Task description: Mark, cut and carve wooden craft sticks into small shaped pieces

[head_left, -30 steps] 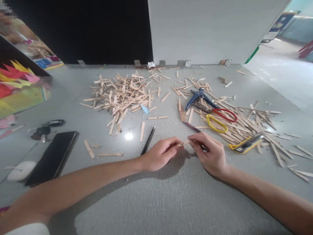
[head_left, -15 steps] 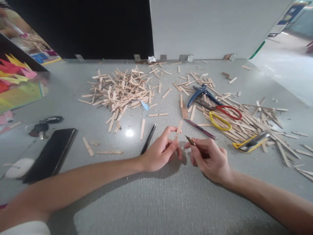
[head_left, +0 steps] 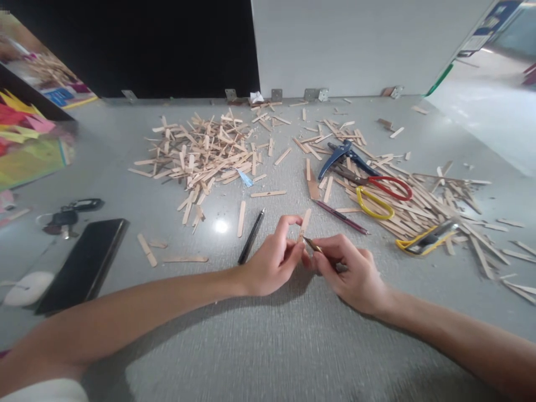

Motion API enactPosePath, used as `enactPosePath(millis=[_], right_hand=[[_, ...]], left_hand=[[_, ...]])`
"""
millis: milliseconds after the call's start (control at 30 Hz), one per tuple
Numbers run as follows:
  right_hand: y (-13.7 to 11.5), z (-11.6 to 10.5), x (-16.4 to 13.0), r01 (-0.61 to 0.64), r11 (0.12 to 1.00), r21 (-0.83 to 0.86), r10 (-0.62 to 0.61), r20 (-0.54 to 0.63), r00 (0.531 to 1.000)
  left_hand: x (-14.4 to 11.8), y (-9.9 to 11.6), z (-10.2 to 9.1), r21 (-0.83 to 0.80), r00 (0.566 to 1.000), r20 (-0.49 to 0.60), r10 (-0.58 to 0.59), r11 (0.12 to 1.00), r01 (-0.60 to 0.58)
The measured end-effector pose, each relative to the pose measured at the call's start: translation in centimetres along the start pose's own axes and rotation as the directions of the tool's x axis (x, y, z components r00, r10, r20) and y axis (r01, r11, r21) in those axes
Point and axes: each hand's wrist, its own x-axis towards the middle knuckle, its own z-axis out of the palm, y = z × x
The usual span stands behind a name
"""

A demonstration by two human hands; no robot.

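My left hand (head_left: 274,259) pinches a short wooden stick (head_left: 305,221) that points up and away from me. My right hand (head_left: 349,273) grips a thin craft knife (head_left: 312,244), its tip touching the stick's lower end near my left fingertips. Both hands hover just above the grey table (head_left: 259,346), close together at its middle. A black pen (head_left: 252,235) lies just left of my left hand, and a dark maroon pen (head_left: 341,216) lies just beyond my right hand.
A heap of cut wooden sticks (head_left: 201,156) lies far left, another heap (head_left: 435,206) at right with red and yellow scissors (head_left: 377,195), blue pliers (head_left: 341,156) and a yellow-edged tool (head_left: 425,241). A black phone (head_left: 84,263), keys (head_left: 67,215) and a white mouse (head_left: 25,287) sit at left.
The stick went from lying level between both hands to standing up in my left hand. My right hand drew back with the knife, then brought its tip to the stick's base.
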Motion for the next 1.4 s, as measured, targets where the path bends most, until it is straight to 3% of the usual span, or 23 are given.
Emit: enactPosePath(millis=[500,900,1033,1200,1400], right_hand=[[-0.3,0.4,0.2,0.01,1.0,-0.013,-0.01,-0.012,1.0],[-0.3,-0.1,0.8,-0.01,0.989,0.148,0.007,0.025,1.0],[-0.2,-0.1,1.0,-0.017,0.979,0.203,0.008,0.048,0.999],[0.2,-0.2,1.0,-0.01,0.985,0.171,0.0,0.056,0.998],[0.3,-0.4,1.1,-0.012,0.991,0.131,0.007,0.043,0.999]], left_hand=[[-0.1,-1.1,0.3,0.204,0.992,-0.038,0.116,0.973,-0.106],[-0.1,-0.8,0.0,0.151,0.974,0.024,0.223,0.963,-0.224],[0.0,-0.7,-0.2,0.074,0.988,0.018,0.151,0.986,-0.151],[0.2,-0.7,-0.4,-0.159,0.998,0.068,0.003,0.987,0.008],[0.5,-0.4,-0.9,-0.296,0.991,0.125,-0.04,0.952,0.076]])
